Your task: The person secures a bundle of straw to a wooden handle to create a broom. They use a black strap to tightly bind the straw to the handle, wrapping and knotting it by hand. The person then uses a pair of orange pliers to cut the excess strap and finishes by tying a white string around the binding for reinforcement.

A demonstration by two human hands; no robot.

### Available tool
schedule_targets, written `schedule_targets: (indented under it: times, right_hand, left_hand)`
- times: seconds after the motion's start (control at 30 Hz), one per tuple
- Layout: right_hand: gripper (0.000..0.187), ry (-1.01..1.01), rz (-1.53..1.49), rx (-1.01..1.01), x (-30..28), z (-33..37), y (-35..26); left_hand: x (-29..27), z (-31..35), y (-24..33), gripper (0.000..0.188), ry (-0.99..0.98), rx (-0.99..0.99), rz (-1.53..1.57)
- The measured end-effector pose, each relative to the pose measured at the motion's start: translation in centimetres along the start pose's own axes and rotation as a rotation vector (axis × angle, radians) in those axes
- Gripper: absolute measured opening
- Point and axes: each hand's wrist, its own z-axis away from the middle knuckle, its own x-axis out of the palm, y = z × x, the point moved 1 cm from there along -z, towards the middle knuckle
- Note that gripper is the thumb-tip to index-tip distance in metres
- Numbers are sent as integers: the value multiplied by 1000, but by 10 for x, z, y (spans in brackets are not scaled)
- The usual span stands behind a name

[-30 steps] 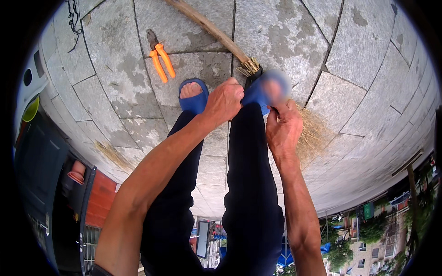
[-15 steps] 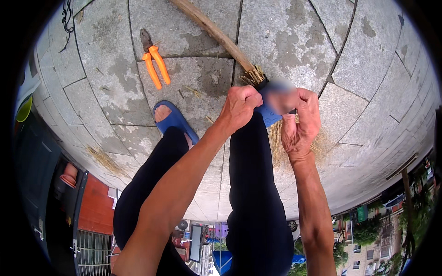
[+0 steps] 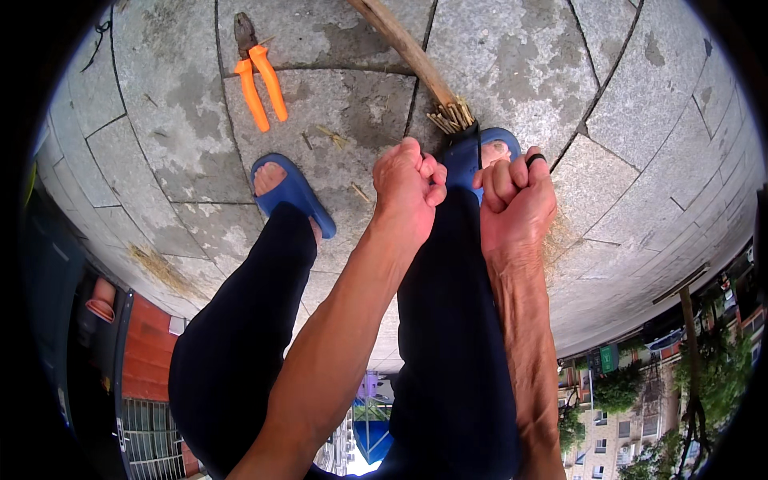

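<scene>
Left hand (image 3: 410,186): closed into a tight fist, knuckles uppermost; a thin dark cord (image 3: 478,142) is seen running up between the two hands, but whether it is pinched inside this fist cannot be told. Right hand (image 3: 518,200): also clenched, a dark ring worn on one finger, set just beside the left hand; its hold on the cord is likewise hidden by the curled fingers. Broom (image 3: 416,68): a rough wooden stick laid slantwise across the paving from the upper edge, its bundled straw stalks bound at the end just above the fists; loose straw is seen spreading out behind the right wrist. The bundle is pinned under the right foot, which is shod in a blue sandal (image 3: 488,148). A second blue sandal (image 3: 292,192) is planted on the paving to the left, well apart from the broom. Pliers (image 3: 258,70): orange-handled, laid on the grey stone slabs (image 3: 640,104) at upper left, apart from both hands. Scraps of straw are scattered over the slabs between pliers and feet. Dark trousers are worn on both legs.
</scene>
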Motion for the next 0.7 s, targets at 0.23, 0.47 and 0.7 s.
schedule_targets:
  times: [0.23,0.47,0.7]
  right_hand:
    - [34,26,76,-56,5,19,0]
    - [32,46,58,-48,5,26,-6]
    - [33,-41,46,-14,-2,14,-5]
  left_hand:
    - [8,13,-4,24,44,28,83]
    - [17,21,-10,25,98,58,53]
    - [34,21,-15,25,66,141,-97]
